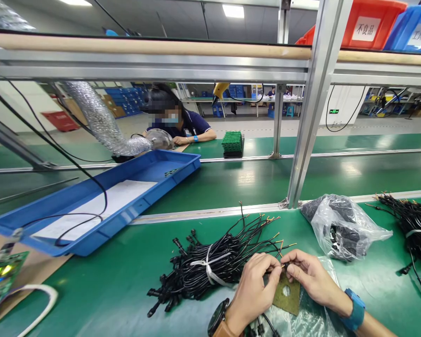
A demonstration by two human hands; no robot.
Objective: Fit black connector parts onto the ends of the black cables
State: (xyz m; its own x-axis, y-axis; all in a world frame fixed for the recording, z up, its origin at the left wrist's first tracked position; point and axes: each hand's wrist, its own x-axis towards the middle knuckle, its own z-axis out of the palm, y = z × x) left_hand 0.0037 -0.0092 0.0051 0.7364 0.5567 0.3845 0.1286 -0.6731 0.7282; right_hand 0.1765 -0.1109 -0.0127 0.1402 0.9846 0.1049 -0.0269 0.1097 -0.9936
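My left hand (257, 284) pinches a thin cable near its bare orange wire end. Close against it, my right hand (311, 275) has thumb and forefinger together on a small black piece, too small to name. The fingertips of both hands almost meet. Beneath them lies a square olive-green plate (286, 296) with a round hole, on a clear plastic bag (310, 311). Left of my hands rests a bundle of black cables (210, 267), bound with a white tie, its connectors toward the left and its stripped wires toward the upper right.
A clear bag of black parts (344, 227) and a second cable bundle (416, 222) lie to the right. A long blue tray (133, 220) holds white paper. A lit circuit board (2, 276) is far left. A metal post (308, 121) rises ahead; a person (180, 119) sits opposite.
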